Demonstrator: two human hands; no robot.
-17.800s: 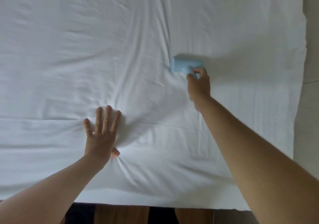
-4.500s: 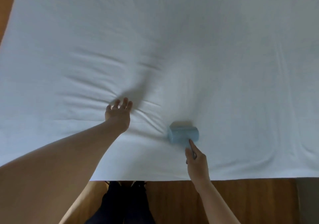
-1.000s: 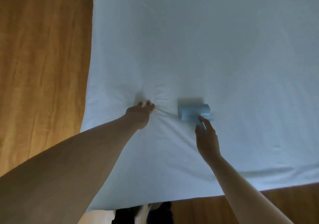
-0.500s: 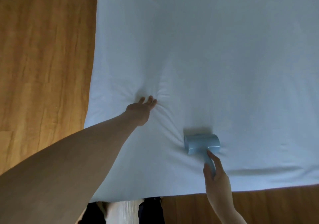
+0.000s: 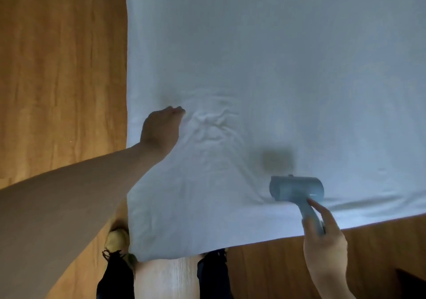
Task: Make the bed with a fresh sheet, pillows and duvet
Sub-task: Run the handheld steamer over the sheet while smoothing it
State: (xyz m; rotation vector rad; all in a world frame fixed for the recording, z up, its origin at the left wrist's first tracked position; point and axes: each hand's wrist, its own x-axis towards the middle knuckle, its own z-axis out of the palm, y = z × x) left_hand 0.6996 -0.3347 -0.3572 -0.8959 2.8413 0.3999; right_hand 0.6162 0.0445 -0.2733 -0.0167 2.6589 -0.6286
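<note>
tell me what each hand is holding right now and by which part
The right hand grips a blue handheld roller tool by its handle. The left hand holds nothing; it rests on the white sheet.

A sheet [image 5: 276,57] covers the bed, its left edge and near edge meeting at a corner above the floor [image 5: 57,68]. The left hand [image 5: 161,130] rests on the sheet near the left edge; right of it, by the near edge, the right hand [image 5: 322,241] grips a roller [image 5: 296,188].
</note>
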